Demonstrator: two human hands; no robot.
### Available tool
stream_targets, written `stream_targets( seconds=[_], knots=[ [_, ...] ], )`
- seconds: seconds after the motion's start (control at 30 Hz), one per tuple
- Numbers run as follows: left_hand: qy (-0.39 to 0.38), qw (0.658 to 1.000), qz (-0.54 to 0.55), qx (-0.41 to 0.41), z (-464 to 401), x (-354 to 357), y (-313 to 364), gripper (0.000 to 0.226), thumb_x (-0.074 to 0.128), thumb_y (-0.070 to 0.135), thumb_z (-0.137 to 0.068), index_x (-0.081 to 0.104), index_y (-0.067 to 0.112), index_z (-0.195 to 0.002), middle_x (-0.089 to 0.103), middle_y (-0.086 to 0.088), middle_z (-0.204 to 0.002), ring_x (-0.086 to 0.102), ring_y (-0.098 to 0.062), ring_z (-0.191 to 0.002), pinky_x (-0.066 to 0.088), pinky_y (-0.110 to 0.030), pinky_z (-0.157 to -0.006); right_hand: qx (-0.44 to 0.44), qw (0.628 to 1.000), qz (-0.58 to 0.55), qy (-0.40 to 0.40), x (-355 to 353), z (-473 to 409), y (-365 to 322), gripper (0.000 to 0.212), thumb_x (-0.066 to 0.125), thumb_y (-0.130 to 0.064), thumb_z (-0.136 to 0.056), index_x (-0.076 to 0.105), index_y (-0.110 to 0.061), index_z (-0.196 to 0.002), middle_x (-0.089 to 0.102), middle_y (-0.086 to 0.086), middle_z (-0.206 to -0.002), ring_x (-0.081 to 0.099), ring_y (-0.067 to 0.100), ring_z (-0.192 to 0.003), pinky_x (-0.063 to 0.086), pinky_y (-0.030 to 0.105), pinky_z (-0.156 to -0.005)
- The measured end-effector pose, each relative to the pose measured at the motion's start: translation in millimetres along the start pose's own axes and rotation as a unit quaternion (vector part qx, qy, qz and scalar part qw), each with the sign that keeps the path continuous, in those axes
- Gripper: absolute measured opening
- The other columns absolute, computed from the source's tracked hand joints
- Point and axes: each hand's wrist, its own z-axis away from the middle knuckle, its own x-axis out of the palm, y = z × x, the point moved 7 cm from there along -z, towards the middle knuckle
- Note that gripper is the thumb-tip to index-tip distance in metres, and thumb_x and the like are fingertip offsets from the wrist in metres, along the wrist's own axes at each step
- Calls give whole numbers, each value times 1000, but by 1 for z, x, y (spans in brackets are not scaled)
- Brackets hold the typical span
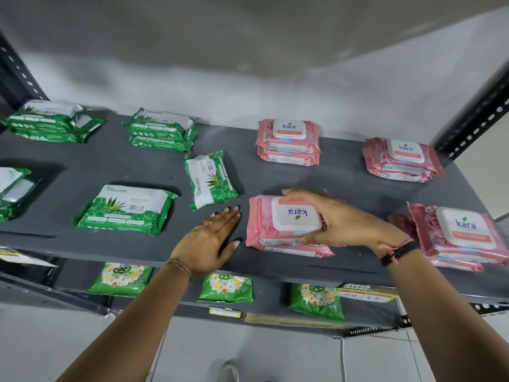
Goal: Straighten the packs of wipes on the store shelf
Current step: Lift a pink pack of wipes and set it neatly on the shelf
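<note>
On the front pink stack [286,238], right hand [338,220] grips upside-down top pack [286,216]; left hand [212,241] flat, spread on shelf [110,166]. Best: turn it label-forward, square edges.

Soft, even indoor light, faint shadows beside the packs, sharp in the middle, the wide lens bending the shelf uprights [468,117] at the edges.

Origami packs [125,209] green, aloe-leaf printed, white-banded; Kara packs [286,220] pink, rose-patterned, white-lidded; shelf [82,166] dark grey.
</note>
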Motion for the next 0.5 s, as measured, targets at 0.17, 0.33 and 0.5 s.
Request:
stream_targets(
  seconds=[0.17,0.33,0.5],
  knots=[
    [-4,1000,3,-2,1,0,0,73,10,52,-93,43,-3,-128,46,-20,-132,44,-32,-119,23,-56,-95,-6,998,65,-8,-4,1,-9,61,65,-28,-81,36,-36,-134,18,-5,-154,19,15,-141,5,45,-117],
    [-1,1000,3,-5,1,-1,0,73,10,52,-93,44,-2,-128,45,-19,-133,43,-31,-120,22,-57,-95,19,984,165,57,-7,8,-13,58,56,-49,-81,35,-36,-134,36,-7,-144,40,18,-129,31,38,-106],
    [-7,1000,11,-10,1,2,-2,74,10,55,-92,42,-1,-129,43,-18,-135,41,-31,-122,21,-54,-97,42,971,226,70,-11,11,-14,56,35,-54,-88,27,-30,-138,21,3,-153,29,24,-136,26,43,-110]
  ],
)
